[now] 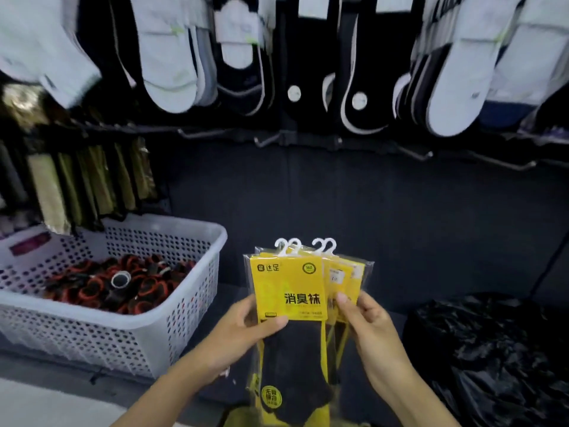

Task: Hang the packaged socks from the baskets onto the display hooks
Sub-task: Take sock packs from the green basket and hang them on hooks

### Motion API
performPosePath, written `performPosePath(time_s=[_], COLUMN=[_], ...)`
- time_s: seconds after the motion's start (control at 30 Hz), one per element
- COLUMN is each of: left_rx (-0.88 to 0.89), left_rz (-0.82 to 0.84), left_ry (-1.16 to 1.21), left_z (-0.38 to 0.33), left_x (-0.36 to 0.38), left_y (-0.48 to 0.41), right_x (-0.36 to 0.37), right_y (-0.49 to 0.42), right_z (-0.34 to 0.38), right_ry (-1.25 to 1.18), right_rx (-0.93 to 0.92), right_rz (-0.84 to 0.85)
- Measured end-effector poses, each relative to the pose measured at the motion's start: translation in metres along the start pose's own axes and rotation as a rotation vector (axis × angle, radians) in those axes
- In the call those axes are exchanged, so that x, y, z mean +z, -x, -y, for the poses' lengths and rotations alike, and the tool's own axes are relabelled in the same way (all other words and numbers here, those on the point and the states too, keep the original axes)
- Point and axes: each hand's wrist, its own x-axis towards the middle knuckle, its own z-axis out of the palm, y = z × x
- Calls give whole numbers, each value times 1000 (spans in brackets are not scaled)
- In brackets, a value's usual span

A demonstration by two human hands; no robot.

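View: head cam, looking fwd and down.
Landmark: white perforated plastic basket, lower left.
Basket contents: black rolled pieces w/ red-orange edges, piled inside; kind not clear.
Task item: yellow-carded clear-plastic sock packs, black socks inside. Several are fanned and held upright in the air just right of basket, below the hooks.
Pack tops: white plastic hanger loops, four showing, sticking up.
Left hand: right of basket, grips front pack; thumb across card's lower edge, fingers behind.
Right hand: further right of basket, pinches rear packs; thumb on card front, fingers behind.
Hooks: thin metal display hooks, bare, above and right of basket.
Hung stock: white and black low-cut socks, row well above basket, blurred.
Side stock: olive-gold flat packets, hanging just above basket's back rim.
Other: crumpled black plastic bag, far right of basket.
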Motion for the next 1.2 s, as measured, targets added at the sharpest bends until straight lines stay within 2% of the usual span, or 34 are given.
performPosePath(time_s=[0.13, 0.23, 0.4, 0.67, 0.8, 1.2], left_rx=[159, 236, 309, 459, 502, 437], left_rz=[-174, -246, -476, -794, -861, -941], left_ry=[76, 108, 180, 120, 85, 162], left_z=[-28, -44, -70, -85, -84, -69], left_x=[-24, -48, -103, -167, -188, -220], left_y=[-5, -4, 3, 18, 26, 29], right_x=[36, 60, 85, 143, 179, 222], right_y=[-27, -42, -69, -107, -135, -191], right_z=[43, 60, 69, 71, 80, 70], right_ry=[-16, -23, 4, 127, 132, 265], right_rx=[-134, -163, -215, -274, -302, -248], right_rz=[20, 63, 24, 79, 38, -14])
